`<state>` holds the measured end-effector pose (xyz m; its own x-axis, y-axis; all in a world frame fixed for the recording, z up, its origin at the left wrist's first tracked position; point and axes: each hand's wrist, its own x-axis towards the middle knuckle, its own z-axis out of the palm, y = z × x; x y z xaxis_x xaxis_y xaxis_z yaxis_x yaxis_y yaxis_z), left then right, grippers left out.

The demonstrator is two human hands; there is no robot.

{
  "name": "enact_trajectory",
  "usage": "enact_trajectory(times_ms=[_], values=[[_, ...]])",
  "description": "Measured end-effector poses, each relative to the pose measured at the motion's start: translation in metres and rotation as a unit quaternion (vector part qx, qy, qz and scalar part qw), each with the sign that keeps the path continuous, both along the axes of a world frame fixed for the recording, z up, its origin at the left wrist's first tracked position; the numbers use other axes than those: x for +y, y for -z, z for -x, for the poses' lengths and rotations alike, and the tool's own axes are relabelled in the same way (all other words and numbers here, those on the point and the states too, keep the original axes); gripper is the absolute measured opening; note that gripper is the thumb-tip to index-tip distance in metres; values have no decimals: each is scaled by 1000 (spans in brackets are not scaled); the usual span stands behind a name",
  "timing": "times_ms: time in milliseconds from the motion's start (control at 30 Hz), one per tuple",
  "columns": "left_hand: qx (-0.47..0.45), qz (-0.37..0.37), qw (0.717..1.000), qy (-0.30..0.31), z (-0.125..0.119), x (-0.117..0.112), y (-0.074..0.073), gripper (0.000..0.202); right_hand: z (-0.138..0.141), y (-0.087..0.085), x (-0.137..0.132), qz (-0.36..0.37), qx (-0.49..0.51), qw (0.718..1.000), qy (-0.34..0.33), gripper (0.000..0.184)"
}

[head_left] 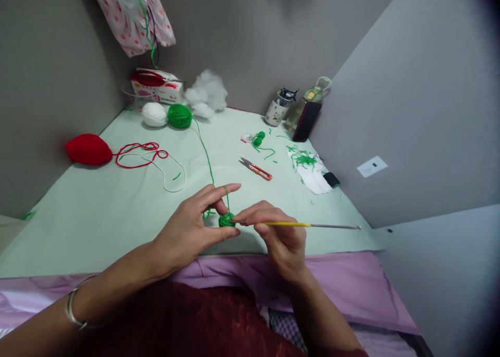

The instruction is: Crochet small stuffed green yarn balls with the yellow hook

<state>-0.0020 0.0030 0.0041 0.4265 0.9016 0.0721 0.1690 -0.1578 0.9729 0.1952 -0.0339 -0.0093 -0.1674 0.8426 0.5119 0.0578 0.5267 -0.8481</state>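
Note:
My left hand (191, 226) pinches a small green crocheted piece (226, 220) between thumb and fingers, with the index finger stretched out and green yarn looped over it. My right hand (279, 237) grips a yellow-handled crochet hook (312, 225) whose tip meets the green piece; the metal shaft points right. The green strand (206, 156) runs back across the pale green table (97, 211) to a green yarn ball (180, 115).
A red yarn ball (88, 149) with loose red strand lies at left, a white ball (154, 114) and stuffing (207, 94) at the back. Orange scissors (255, 169), green scraps on white paper (308, 167), a cup (278, 109) and a dark phone (307, 121) sit right.

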Motion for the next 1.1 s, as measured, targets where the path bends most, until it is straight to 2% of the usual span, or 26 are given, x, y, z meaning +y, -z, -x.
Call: enact_trajectory(times_ms=[300, 433, 533, 667, 800, 900, 1000, 1100], values=[[1, -12, 1000, 0, 1, 0, -1, 67, 0, -2, 2, 40, 46, 998, -13, 19], [-12, 0, 1000, 12, 0, 0, -2, 70, 1, -2, 5, 18, 28, 999, -32, 18], [-28, 25, 999, 19, -1, -1, -2, 77, 3, -1, 7, 7, 8, 1000, -16, 17], [-42, 56, 997, 15, -1, -2, -6, 82, 5, 6, 9, 27, 81, 996, 18, 15], [-57, 75, 995, 12, -1, -2, -9, 83, 6, 13, 13, 73, 131, 989, -8, 14], [-79, 90, 993, 12, -2, -2, -8, 86, 4, 13, 14, 72, 109, 991, -22, 14], [-95, 92, 991, 5, -2, -2, -5, 87, 1, 8, 14, 58, 43, 997, -33, 12], [-108, 100, 989, 14, -2, -2, -2, 89, -2, 3, 13, 35, -32, 998, -31, 21]])
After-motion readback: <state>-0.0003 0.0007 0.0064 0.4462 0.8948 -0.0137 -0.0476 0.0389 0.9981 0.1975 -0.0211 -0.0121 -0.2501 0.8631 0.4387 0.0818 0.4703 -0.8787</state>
